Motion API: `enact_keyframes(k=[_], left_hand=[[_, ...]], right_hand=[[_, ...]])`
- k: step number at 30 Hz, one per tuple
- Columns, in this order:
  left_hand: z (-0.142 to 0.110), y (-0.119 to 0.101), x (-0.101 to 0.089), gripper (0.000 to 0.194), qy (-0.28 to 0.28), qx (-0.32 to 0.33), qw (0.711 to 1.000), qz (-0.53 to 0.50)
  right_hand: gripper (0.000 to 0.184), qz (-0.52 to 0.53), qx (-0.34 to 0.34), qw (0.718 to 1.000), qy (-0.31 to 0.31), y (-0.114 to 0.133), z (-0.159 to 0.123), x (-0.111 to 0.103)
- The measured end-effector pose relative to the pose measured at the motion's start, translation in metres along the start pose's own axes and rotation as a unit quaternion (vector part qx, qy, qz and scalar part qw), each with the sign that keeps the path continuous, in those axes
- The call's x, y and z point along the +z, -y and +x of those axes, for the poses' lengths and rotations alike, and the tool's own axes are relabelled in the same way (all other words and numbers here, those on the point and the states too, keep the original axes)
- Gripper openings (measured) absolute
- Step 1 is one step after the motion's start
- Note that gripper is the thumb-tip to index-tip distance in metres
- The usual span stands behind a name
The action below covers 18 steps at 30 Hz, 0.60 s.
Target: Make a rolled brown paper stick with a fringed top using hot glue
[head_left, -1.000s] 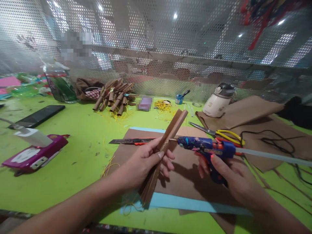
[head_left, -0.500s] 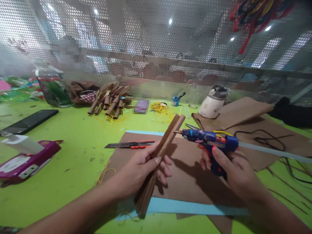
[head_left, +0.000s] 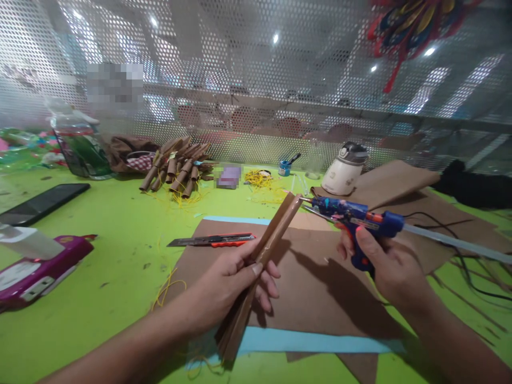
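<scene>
Between the thumb and fingers of my left hand [head_left: 244, 274] is a folded strip of brown paper [head_left: 276, 229], slanting up to the right. A shiny bead of glue runs along its folded edge. My right hand [head_left: 384, 261] grips a blue hot glue gun [head_left: 352, 213] with a clear glue stick [head_left: 452, 240] in its back end. The gun's nozzle is at the strip's upper end. Below both hands lies a brown paper sheet [head_left: 316, 298] over light blue paper [head_left: 304, 341]. A utility knife [head_left: 216, 240] rests at the sheet's upper left.
Rolled brown paper tubes [head_left: 182, 168] are bundled at the back, near yellow string [head_left: 260, 178] and a large green bottle [head_left: 80, 144]. On the left are a phone [head_left: 46, 202] and a purple power strip [head_left: 44, 266]. A white water bottle [head_left: 344, 169] stands beside brown paper [head_left: 388, 186].
The glue gun has moved right and slightly up, bringing its nozzle to the strip's top end. More glue now shows along the edge. My left hand holds the strip in nearly the same place.
</scene>
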<state>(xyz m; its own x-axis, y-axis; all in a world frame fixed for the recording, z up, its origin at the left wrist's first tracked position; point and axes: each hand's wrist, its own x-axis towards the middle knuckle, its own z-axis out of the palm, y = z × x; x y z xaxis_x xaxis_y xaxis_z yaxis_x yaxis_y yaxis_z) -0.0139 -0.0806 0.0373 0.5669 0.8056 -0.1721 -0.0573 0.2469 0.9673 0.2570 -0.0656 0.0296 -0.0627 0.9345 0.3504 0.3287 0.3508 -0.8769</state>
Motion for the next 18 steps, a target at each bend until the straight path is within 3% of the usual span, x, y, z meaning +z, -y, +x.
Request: enact_keyframes(k=[11,18], left_hand=[[-0.0006,-0.0004,-0.0005,0.021,0.009,-0.003,1.000,0.008],[0.0008,0.0001,0.0001,0.020,-0.001,0.001,1.000,0.021]], right_hand=[[0.037,-0.015,-0.006,1.000,-0.005,-0.0023,0.0009,-0.0021],[0.042,-0.083,-0.010,0.997,-0.003,0.0035,-0.0039,-0.0005]])
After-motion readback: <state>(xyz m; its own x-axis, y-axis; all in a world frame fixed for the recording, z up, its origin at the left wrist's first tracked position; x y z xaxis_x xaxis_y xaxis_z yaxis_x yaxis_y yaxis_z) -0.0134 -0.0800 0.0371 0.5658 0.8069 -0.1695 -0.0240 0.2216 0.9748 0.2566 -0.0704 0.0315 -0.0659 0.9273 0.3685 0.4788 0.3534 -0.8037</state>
